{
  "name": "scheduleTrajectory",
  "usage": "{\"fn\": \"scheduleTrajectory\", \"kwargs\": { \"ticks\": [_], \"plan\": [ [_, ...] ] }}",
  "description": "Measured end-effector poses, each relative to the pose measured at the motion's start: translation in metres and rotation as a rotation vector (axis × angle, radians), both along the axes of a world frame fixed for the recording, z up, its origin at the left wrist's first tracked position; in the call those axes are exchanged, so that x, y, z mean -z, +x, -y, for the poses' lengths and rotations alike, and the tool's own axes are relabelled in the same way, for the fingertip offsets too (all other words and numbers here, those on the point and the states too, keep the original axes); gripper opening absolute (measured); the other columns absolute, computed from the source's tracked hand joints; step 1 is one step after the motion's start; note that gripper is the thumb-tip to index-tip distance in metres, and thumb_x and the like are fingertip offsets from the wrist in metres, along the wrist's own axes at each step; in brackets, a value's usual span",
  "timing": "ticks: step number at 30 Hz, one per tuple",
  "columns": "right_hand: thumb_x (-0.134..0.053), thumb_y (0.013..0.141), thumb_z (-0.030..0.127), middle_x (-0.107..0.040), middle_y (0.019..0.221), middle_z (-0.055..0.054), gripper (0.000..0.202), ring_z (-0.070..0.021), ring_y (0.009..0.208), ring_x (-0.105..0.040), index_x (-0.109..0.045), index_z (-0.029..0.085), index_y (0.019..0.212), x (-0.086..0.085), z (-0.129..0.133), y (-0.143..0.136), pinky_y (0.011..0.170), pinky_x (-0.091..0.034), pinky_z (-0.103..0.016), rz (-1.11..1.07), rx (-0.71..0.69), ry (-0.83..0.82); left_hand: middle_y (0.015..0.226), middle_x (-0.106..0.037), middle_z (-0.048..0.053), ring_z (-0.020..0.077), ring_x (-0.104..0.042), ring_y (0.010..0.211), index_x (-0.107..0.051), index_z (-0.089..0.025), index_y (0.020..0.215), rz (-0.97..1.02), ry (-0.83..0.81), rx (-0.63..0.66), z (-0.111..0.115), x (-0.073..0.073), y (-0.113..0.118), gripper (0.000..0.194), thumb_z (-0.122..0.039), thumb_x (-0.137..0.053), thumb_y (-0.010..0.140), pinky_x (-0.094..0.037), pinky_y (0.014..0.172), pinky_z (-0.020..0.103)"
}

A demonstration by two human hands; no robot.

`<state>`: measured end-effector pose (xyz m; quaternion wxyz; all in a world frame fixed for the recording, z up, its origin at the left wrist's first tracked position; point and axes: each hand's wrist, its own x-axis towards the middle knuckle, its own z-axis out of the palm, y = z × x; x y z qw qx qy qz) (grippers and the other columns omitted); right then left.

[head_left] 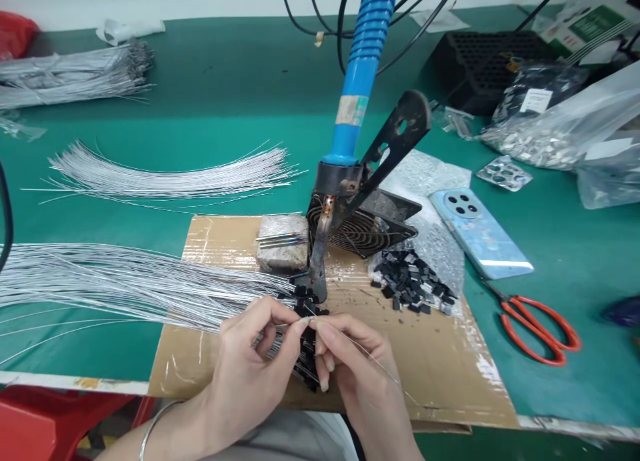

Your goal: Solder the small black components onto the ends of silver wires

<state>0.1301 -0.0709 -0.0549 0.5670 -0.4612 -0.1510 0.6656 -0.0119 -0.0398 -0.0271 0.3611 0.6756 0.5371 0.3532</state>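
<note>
Both hands meet over the cardboard sheet (pixel 440 374), fingertips almost touching. My left hand (pixel 257 344) pinches a thin wire between thumb and forefinger; its very tip is hidden. My right hand (pixel 357 361) is closed on the same thin wire (pixel 373 357), which trails across the palm to the lower right. Just beneath the fingers lie the black connector ends (pixel 305 301) of a long bundle of grey wires (pixel 125 281). Behind them a blue-handled soldering iron (pixel 350 131) is fixed tip-down in a dark metal bracket (pixel 395 151).
Black small connectors (pixel 415 277) lie piled on bubble wrap to the right. Beyond are a blue phone (pixel 485 237) and red-handled scissors (pixel 543 331). A dirty pad (pixel 283 254) sits beside the bracket. Another loose wire bundle (pixel 175 174) lies behind, and bagged parts (pixel 540 141) at far right.
</note>
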Motion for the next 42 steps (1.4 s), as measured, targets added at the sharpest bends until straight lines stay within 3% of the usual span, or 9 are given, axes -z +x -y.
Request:
{"fn": "scheduleTrajectory", "kwargs": {
  "ticks": [6, 14, 18, 21, 25, 28, 30, 36, 42],
  "plan": [
    [-0.085, 0.087, 0.038, -0.067, 0.067, 0.002, 0.016, -0.0049, 0.047, -0.057, -0.086, 0.022, 0.083, 0.013, 0.004, -0.004, 0.044, -0.052, -0.012, -0.039, 0.014, 0.053, 0.058, -0.053, -0.007, 0.0077, -0.036, 0.048, -0.063, -0.019, 0.075, 0.066, -0.068, -0.035, 0.001, 0.001, 0.004, 0.021, -0.015, -0.060, 0.095, -0.030, 0.044, 0.019],
    [-0.084, 0.088, 0.039, -0.072, 0.069, 0.001, 0.014, -0.0045, 0.045, -0.059, -0.087, 0.025, 0.089, 0.012, 0.005, -0.009, 0.043, -0.051, -0.011, -0.015, 0.037, 0.031, 0.062, -0.061, -0.002, 0.0101, -0.045, 0.052, -0.063, -0.020, 0.076, 0.142, -0.205, -0.071, 0.002, 0.006, 0.006, 0.021, -0.023, -0.060, 0.097, -0.038, 0.048, 0.021],
    [-0.072, 0.096, 0.049, -0.076, 0.079, -0.004, 0.030, -0.0100, 0.051, -0.064, -0.087, 0.023, 0.096, 0.011, 0.007, 0.002, 0.045, -0.056, -0.019, 0.074, 0.013, 0.062, 0.064, -0.060, -0.002, 0.0110, -0.047, 0.054, -0.065, -0.019, 0.078, 0.177, -0.265, -0.078, -0.001, 0.006, 0.005, 0.020, -0.028, -0.061, 0.096, -0.040, 0.050, 0.022],
    [-0.057, 0.103, 0.055, -0.080, 0.088, -0.010, 0.045, -0.0171, 0.062, -0.071, -0.087, 0.021, 0.100, 0.014, 0.007, 0.029, 0.054, -0.060, -0.028, 0.377, 0.116, 0.154, 0.063, -0.059, -0.002, 0.0103, -0.048, 0.053, -0.066, -0.019, 0.077, 0.203, -0.278, -0.107, -0.006, 0.002, 0.004, 0.017, -0.027, -0.064, 0.092, -0.039, 0.049, 0.021],
    [-0.077, 0.089, 0.046, -0.077, 0.084, -0.006, 0.028, -0.0172, 0.058, -0.065, -0.084, 0.019, 0.093, 0.021, -0.008, 0.073, 0.058, -0.053, -0.032, 1.130, 0.316, 0.078, 0.067, -0.067, 0.001, 0.0107, -0.055, 0.056, -0.070, -0.018, 0.080, 0.230, -0.305, -0.113, -0.010, -0.001, 0.003, 0.012, -0.026, -0.066, 0.088, -0.041, 0.049, 0.019],
    [-0.073, 0.089, 0.050, -0.066, 0.070, -0.001, 0.032, -0.0179, 0.059, -0.058, -0.081, 0.020, 0.083, 0.026, -0.025, 0.091, 0.062, -0.046, -0.033, 1.554, 0.193, 0.064, 0.069, -0.069, 0.002, 0.0114, -0.057, 0.058, -0.073, -0.018, 0.082, 0.227, -0.309, -0.110, -0.011, -0.002, 0.004, 0.011, -0.026, -0.067, 0.088, -0.042, 0.049, 0.019],
    [-0.067, 0.092, 0.054, -0.061, 0.067, -0.001, 0.038, -0.0195, 0.063, -0.055, -0.078, 0.019, 0.082, 0.030, -0.033, 0.093, 0.063, -0.042, -0.034, 1.672, 0.111, 0.106, 0.068, -0.069, 0.002, 0.0117, -0.058, 0.059, -0.073, -0.018, 0.081, 0.230, -0.309, -0.104, -0.011, -0.003, 0.004, 0.011, -0.024, -0.067, 0.088, -0.043, 0.050, 0.019],
    [-0.066, 0.095, 0.046, -0.064, 0.074, -0.002, 0.030, -0.0211, 0.072, -0.058, -0.074, 0.020, 0.083, 0.032, -0.027, 0.083, 0.067, -0.044, -0.035, 1.614, 0.106, 0.181, 0.066, -0.067, 0.001, 0.0113, -0.055, 0.057, -0.071, -0.017, 0.078, 0.222, -0.303, -0.077, -0.012, -0.007, 0.003, 0.013, -0.023, -0.066, 0.088, -0.042, 0.051, 0.020],
    [-0.086, 0.083, 0.040, -0.077, 0.082, -0.004, 0.025, -0.0176, 0.066, -0.073, -0.076, 0.020, 0.093, 0.017, -0.011, 0.061, 0.066, -0.060, -0.030, 1.011, 0.375, 0.047, 0.066, -0.067, 0.002, 0.0112, -0.054, 0.055, -0.072, -0.016, 0.077, 0.175, -0.299, -0.081, -0.013, -0.008, 0.002, 0.014, -0.024, -0.066, 0.087, -0.041, 0.049, 0.020]
  ]
}}
